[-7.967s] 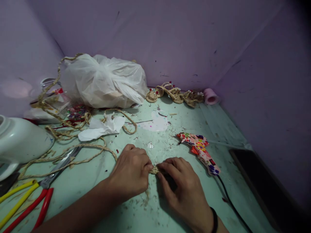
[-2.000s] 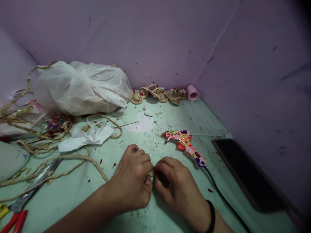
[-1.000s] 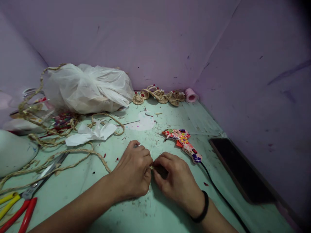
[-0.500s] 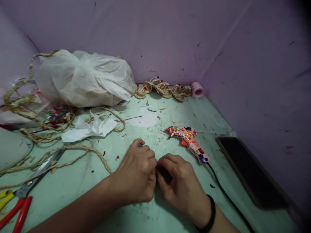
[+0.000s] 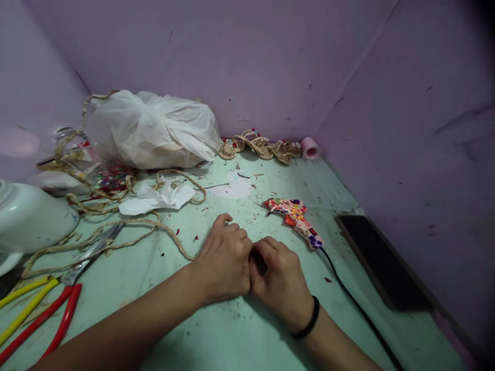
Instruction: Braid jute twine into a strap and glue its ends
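My left hand [image 5: 226, 260] and my right hand [image 5: 280, 281] rest knuckle to knuckle on the pale green table [image 5: 216, 340], both with fingers curled tight. A braided jute rope [image 5: 170, 234] runs across the table from the left and ends under my left hand. Whatever the fingers pinch between them is hidden now; earlier frames show a small piece of the jute there. A black band circles my right wrist.
A flower-patterned glue gun [image 5: 296, 216] lies just right of my hands, its black cord [image 5: 348, 293] trailing toward me. A dark flat slab [image 5: 381, 263] lies along the right wall. Scissors [image 5: 93, 252], red pliers [image 5: 58, 324], crumpled tissue [image 5: 154, 198], a white plastic bag [image 5: 154, 129], small jute sandals [image 5: 259, 146] and a pink spool [image 5: 310, 148] lie left and behind.
My hands have drawn closer until they touch, and the bit of jute seen between them is now covered. The view has shifted slightly; nothing else on the table moved.
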`<state>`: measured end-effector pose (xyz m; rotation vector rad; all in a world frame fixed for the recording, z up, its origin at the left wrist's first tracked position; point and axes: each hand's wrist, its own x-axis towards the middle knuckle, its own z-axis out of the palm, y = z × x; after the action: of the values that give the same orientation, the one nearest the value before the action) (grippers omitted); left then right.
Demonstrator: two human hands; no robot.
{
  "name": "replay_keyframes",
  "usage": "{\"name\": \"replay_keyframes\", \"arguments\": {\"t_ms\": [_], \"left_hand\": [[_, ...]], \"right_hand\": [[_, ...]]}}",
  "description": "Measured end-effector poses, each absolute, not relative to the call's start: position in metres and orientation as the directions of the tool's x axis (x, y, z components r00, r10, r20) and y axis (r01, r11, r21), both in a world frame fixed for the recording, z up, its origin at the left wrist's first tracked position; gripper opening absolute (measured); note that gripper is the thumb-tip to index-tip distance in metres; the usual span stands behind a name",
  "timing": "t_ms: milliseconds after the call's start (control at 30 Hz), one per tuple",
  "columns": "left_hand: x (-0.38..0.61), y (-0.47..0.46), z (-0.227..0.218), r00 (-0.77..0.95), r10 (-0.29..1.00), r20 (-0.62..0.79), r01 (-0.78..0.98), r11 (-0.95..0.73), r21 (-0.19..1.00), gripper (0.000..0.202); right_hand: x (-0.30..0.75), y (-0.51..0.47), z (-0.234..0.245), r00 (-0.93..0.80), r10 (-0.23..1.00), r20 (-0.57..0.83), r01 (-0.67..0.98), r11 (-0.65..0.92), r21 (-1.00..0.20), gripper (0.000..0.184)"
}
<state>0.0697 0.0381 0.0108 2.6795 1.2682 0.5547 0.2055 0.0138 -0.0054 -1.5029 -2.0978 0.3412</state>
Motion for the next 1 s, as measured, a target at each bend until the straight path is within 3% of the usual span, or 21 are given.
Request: {"name": "replay_keyframes", "arguments": {"t_ms": [333,500,667,1000], "left_hand": [[0.076,0.04,0.019,0.554,0.817,0.162,0.782,-0.577,0.236,0.013],[0.076,0.03,0.019,0.524,0.826,0.209,0.798,-0.561,0.218,0.009],[0.075,0.027,0.015,0.511,0.815,0.272,0.795,-0.569,0.211,0.008],[0.075,0.027,0.019,0.511,0.818,0.264,0.788,-0.568,0.236,0.007]], "right_hand": [[0.199,0.009,-0.009,-0.149,0.949,0.277,0.808,0.278,-0.519,0.014],[0.203,0.007,-0.004,-0.2,0.943,0.268,0.834,0.307,-0.459,0.015],[0.217,0.009,0.012,-0.333,0.922,0.197,0.769,0.386,-0.509,0.022],[0.211,0.011,0.008,-0.249,0.944,0.215,0.826,0.323,-0.463,0.016]]}}
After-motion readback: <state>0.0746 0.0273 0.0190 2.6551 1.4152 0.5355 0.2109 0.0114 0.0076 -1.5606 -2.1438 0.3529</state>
